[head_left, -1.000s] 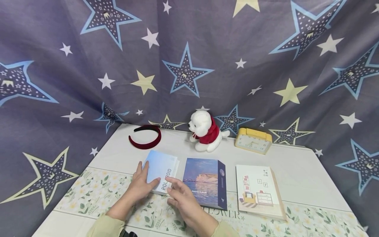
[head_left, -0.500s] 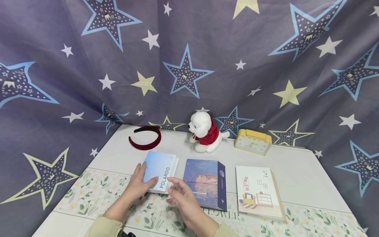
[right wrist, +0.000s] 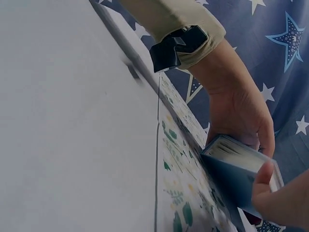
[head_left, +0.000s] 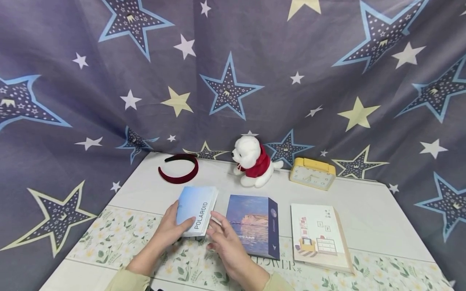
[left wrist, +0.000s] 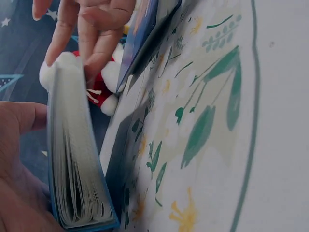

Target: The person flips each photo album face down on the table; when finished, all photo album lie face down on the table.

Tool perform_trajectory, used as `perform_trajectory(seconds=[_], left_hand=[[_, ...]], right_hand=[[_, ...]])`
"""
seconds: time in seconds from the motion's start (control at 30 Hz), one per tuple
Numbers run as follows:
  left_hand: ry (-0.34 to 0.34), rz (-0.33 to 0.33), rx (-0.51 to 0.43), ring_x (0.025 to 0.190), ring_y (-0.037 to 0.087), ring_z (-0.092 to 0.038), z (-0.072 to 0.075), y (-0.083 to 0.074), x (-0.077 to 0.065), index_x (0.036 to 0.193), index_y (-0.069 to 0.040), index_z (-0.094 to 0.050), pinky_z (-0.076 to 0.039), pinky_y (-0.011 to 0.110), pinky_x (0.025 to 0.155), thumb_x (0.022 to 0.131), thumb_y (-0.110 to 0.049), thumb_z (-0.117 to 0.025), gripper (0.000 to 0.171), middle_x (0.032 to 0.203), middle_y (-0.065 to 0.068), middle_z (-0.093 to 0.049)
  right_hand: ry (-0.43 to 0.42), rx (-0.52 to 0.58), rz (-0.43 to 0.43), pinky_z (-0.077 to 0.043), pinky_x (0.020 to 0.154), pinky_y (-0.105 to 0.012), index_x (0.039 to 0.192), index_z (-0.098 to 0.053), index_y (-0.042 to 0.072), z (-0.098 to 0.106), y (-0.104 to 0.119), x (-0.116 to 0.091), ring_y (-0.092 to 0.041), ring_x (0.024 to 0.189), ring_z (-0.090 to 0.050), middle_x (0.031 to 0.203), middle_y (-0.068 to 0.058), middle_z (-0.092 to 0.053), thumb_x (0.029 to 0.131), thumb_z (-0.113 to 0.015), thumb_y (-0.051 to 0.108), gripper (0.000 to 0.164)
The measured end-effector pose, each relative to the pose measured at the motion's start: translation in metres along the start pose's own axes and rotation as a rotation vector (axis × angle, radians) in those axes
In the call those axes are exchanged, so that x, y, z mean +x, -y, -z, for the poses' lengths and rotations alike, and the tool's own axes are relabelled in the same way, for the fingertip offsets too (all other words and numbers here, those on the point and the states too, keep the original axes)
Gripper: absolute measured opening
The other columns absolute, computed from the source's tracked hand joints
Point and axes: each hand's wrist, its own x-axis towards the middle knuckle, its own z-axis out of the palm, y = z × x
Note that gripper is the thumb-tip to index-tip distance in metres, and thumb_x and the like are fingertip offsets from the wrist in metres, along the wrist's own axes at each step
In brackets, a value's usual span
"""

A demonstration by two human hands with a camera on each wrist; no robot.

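A pale blue photo album (head_left: 196,208) marked POLAROID is held tilted in my left hand (head_left: 170,226), its right edge raised from the table. My left thumb lies across the front cover, and the other fingers wrap the left edge. In the left wrist view, white page edges (left wrist: 75,145) show between the covers. My right hand (head_left: 229,250) is at the album's right edge, fingers loosely bent. The right fingertips (left wrist: 91,70) come right up to that edge, on either side of it.
A dark blue photo album (head_left: 249,222) lies just right of my right hand, and a white illustrated book (head_left: 316,234) farther right. Behind stand a red headband (head_left: 180,178), a white plush dog (head_left: 255,161) and a yellow clock (head_left: 312,173). A starry curtain (head_left: 233,40) backs the table.
The blue album has gone from lying nearly flat to tilted, its right side lifted. My right fingers have moved in to its right edge, while my left hand keeps its grip.
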Motion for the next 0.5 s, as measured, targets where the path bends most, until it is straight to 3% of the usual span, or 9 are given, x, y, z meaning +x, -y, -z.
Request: perform_trajectory(seconds=[0.13,0.27,0.5], left_hand=[[0.046,0.013,-0.003,0.141,0.054,-0.008,0.001,-0.004,-0.002,0.15,0.013,-0.006,-0.013,0.063,0.11,0.095,-0.035,-0.058,0.09,0.155,0.036,-0.005],[0.093,0.011,0.019,0.14,0.056,0.0,-0.001,-0.009,-0.005,0.15,0.014,-0.005,-0.006,0.067,0.109,0.097,-0.046,-0.051,0.092,0.153,0.039,0.003],[0.083,-0.058,0.097,0.14,0.057,0.004,-0.009,-0.016,-0.013,0.149,0.014,-0.007,0.003,0.075,0.104,0.101,-0.054,-0.034,0.088,0.153,0.039,0.002]], right_hand=[[0.0,0.019,-0.006,-0.049,0.082,-0.03,0.156,-0.015,0.012,-0.001,0.003,0.0,-0.027,0.122,-0.048,0.156,-0.017,-0.028,0.098,-0.05,0.011,0.068],[-0.014,0.035,0.007,-0.05,0.083,-0.031,0.156,-0.015,0.012,-0.001,0.005,-0.001,-0.026,0.117,-0.051,0.155,-0.02,-0.027,0.094,-0.048,0.005,0.071],[-0.009,0.037,0.012,-0.051,0.083,-0.03,0.156,-0.017,0.008,0.002,0.008,-0.001,-0.024,0.11,-0.056,0.152,-0.018,-0.033,0.097,-0.046,0.007,0.066]])
